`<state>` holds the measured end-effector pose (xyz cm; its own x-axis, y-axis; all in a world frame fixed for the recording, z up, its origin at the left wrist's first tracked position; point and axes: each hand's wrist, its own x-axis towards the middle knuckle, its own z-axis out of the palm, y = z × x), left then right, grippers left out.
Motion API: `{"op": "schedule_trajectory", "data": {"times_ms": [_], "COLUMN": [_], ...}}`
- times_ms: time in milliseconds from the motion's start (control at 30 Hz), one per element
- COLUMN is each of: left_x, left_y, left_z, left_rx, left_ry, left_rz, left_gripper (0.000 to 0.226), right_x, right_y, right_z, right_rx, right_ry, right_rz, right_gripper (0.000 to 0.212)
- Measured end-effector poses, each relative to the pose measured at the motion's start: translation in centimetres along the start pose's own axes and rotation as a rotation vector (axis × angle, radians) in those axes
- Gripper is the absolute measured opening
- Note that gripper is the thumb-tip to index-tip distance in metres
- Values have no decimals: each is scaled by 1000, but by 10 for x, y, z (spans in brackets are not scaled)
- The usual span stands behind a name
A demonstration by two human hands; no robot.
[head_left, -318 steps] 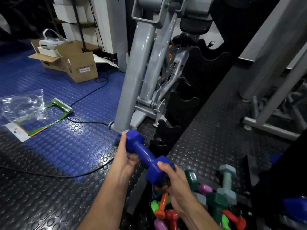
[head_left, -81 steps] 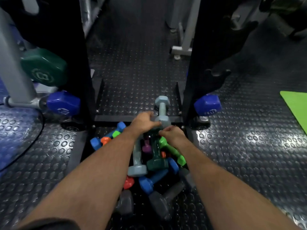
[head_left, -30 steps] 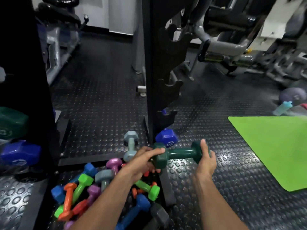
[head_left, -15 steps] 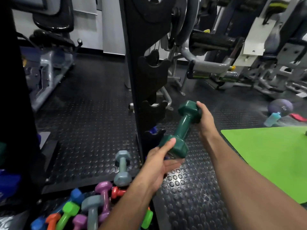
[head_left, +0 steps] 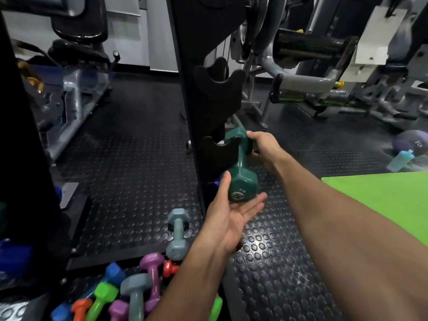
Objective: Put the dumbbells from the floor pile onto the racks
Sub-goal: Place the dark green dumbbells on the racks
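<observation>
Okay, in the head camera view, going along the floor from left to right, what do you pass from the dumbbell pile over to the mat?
Dumbbell pile → grey-blue dumbbell → black rack post → left hand → green dumbbell → right hand → green mat.

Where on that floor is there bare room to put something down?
Bare floor lies between the black rack post and the grey machine, and between the post and the green mat. The dumbbell pile crowds the bottom left.
</observation>
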<state>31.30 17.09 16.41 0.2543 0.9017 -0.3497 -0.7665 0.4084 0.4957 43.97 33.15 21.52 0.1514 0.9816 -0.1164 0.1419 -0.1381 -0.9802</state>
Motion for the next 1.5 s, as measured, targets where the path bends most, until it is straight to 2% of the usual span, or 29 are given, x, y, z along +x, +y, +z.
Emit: {"op": "schedule_trajectory", "data": {"times_ms": [200,300,433,600,700,800,867,967,1033,1133,1267,1333,1433,1500], "left_x": [0,-3,-7,-11,-11,-9,-11,-15,-13,-11,-17,-17,-13,-11], "left_y": [0,-1,-5,-5,-5,-2,2,5,6,7,2,-2,-5,-3], "left_z": [-3,-6,-7,-9,-9,-8,-6,-1,-2,-9,-18,-26,-38,-42], "left_rx": [-3,-68,-202,-257,-178,11,105,292,375,309,105,53,98,136], "left_ry": [-34,-60,-79,-98,-59,119,198,209,209,179,62,8,-16,-4], "left_rz": [-24,-32,-57,-72,-56,42,131,205,216,203,122,79,63,113], "left_gripper": [79,84,88,91,86,81,69,47,47,58,55,69,83,78], "right_x": [7,11,6,7,10,10,8,2,-2,1,7,5,-1,-4], "right_y": [4,3,-8,-8,-6,-4,-5,-6,-8,-13,-17,-16,-14,-12], "right_z": [16,14,12,13,14,16,18,20,22,25,24,27,35,37], "right_rx": [-23,-61,-124,-177,-191,-197,-189,-155,-115,-96,-126,-129,-124,-50], "right_ry": [-46,-60,-96,-88,-76,-51,-57,-93,-114,-161,-172,-183,-207,-198], "right_rz": [1,-1,-25,-56,-93,-131,-148,-117,-88,-86,-88,-75,-76,-49], "right_gripper": [13,35,43,30,23,16,11,9,11,17,24,23,29,30]}}
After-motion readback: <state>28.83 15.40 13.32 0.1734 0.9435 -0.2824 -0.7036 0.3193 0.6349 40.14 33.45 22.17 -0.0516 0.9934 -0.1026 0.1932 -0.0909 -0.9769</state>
